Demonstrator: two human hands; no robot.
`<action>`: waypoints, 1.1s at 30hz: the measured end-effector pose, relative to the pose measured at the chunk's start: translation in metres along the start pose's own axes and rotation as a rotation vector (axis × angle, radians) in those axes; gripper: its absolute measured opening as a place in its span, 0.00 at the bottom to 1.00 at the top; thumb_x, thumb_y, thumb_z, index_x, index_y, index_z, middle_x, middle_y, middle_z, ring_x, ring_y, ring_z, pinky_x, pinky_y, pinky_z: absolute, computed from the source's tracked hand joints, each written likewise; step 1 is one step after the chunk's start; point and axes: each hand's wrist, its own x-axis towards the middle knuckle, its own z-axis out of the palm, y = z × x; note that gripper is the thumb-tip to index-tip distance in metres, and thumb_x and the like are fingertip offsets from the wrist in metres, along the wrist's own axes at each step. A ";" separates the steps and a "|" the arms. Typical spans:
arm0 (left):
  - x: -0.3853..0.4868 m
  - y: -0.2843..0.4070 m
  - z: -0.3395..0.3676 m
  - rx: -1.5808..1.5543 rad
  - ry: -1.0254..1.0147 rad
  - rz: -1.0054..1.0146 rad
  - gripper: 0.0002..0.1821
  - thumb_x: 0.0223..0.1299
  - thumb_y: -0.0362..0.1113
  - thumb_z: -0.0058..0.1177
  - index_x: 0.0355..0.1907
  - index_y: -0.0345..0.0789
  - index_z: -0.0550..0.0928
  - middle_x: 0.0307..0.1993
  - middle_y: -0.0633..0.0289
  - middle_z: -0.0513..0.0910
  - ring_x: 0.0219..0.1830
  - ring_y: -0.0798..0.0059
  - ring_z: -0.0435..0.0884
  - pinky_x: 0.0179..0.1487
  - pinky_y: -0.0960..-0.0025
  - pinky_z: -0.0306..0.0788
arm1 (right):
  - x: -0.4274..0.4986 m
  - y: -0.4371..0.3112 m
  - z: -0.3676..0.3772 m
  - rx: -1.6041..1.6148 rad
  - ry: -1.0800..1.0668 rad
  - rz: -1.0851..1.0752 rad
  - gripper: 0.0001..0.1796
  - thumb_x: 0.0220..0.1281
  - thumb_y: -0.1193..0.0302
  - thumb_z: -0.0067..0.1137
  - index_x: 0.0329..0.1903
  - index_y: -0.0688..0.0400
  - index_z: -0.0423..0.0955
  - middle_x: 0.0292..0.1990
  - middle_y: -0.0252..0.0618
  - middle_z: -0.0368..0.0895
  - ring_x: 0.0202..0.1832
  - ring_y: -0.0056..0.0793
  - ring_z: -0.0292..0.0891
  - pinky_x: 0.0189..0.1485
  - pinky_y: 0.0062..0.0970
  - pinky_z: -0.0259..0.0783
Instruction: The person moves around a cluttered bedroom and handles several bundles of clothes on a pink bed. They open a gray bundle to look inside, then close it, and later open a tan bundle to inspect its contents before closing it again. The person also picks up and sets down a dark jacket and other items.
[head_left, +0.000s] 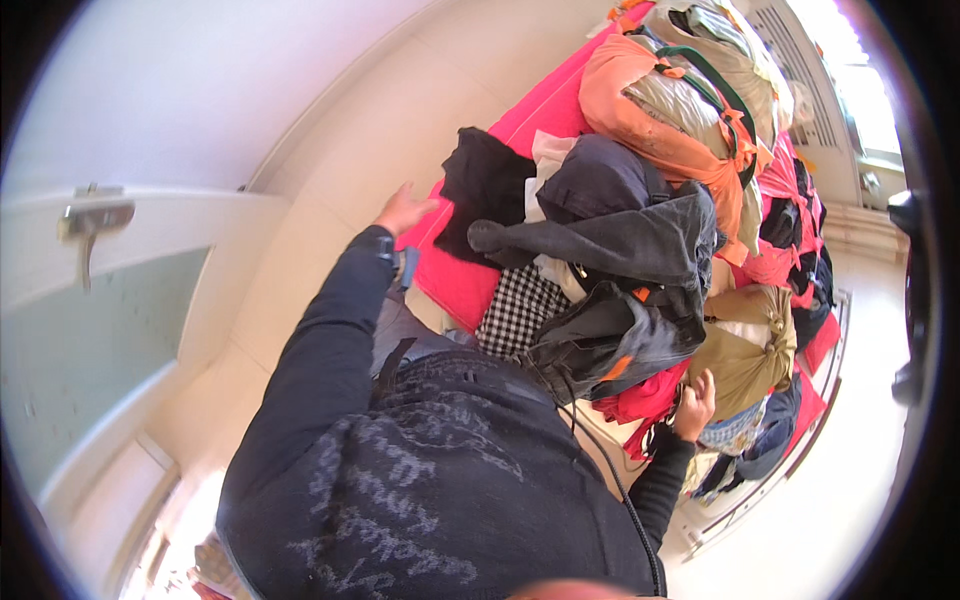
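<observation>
My left hand (407, 210) hovers at the edge of a bright pink quilted cover (459, 289), fingers spread and holding nothing. Closest to it is a crumpled black garment (487, 191). Dark grey jeans (637, 251) lie in a heap in front of me, one leg reaching towards the black garment. Under them show a black-and-white checked cloth (517, 311) and a dark navy garment (600, 180). On the other side, my right hand (697, 405) has its fingers apart beside a knotted olive cloth bundle (739, 367); I cannot tell whether it touches it. Red cloth (649, 397) lies near that hand.
A large orange cloth bundle (615, 94) with a dark green strap stands farther back. Pink bundles (780, 259) and folded clothes (750, 442) line the right side by a metal rail (757, 487). A door with a metal handle (94, 217) is at the left.
</observation>
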 end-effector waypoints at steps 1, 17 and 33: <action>0.023 0.017 0.013 -0.056 -0.022 -0.006 0.57 0.47 0.54 0.68 0.70 0.20 0.55 0.59 0.33 0.74 0.62 0.49 0.75 0.66 0.63 0.67 | -0.022 -0.022 0.003 -0.039 0.049 0.053 0.25 0.57 0.82 0.47 0.60 0.66 0.71 0.51 0.45 0.79 0.51 0.32 0.77 0.54 0.26 0.71; 0.029 0.076 0.007 0.197 -0.401 0.293 0.18 0.47 0.41 0.52 0.32 0.25 0.82 0.34 0.34 0.81 0.40 0.39 0.81 0.42 0.51 0.75 | -0.093 -0.241 0.322 0.540 -0.672 0.341 0.18 0.63 0.78 0.57 0.55 0.67 0.73 0.48 0.41 0.82 0.49 0.26 0.79 0.51 0.26 0.75; -0.046 0.092 0.013 0.094 -0.607 0.730 0.08 0.45 0.34 0.63 0.32 0.39 0.85 0.54 0.46 0.75 0.58 0.54 0.72 0.59 0.56 0.67 | 0.015 -0.226 0.384 -0.198 -0.779 -0.279 0.26 0.51 0.71 0.61 0.57 0.57 0.74 0.59 0.53 0.72 0.58 0.50 0.72 0.61 0.40 0.69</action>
